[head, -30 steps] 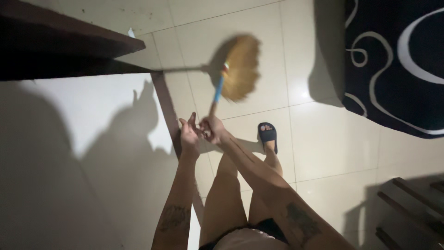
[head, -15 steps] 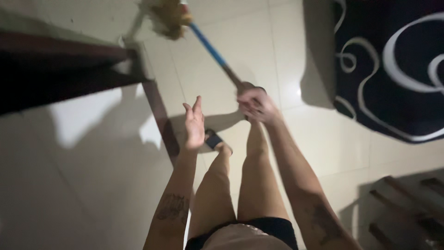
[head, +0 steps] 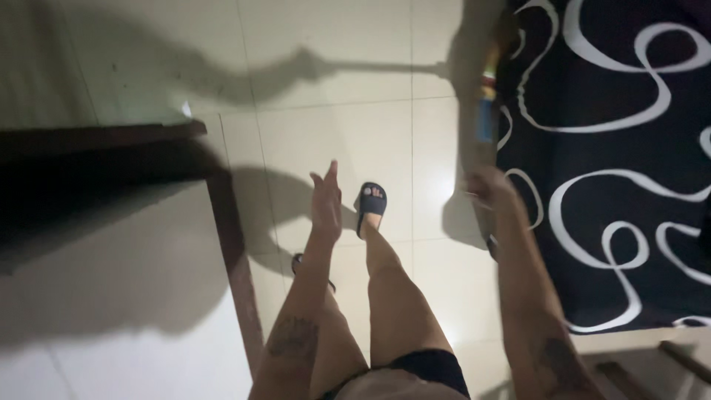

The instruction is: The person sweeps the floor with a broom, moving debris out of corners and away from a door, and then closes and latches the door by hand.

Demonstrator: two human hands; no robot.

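Where half a second ago the broom reached up and to the left toward the dark table corner, it now stands over at the right, its blue handle (head: 485, 118) blurred against the edge of the rug (head: 629, 185), so the sweep has swung from the table side across to the rug's border. The right hand (head: 489, 194) is closed around the lower part of the stick, though motion blur hides the fingers. The left hand (head: 326, 198) has let go and hangs flat with nothing in it, fingers straight, above the slippered foot (head: 371, 206). Glossy pale tiles (head: 333, 141) with thin grout lines throw back a bright glare; the rug is dark and soft-looking with looping white swirls; the table (head: 111, 215) has a dark wooden rim around a pale, smooth top.
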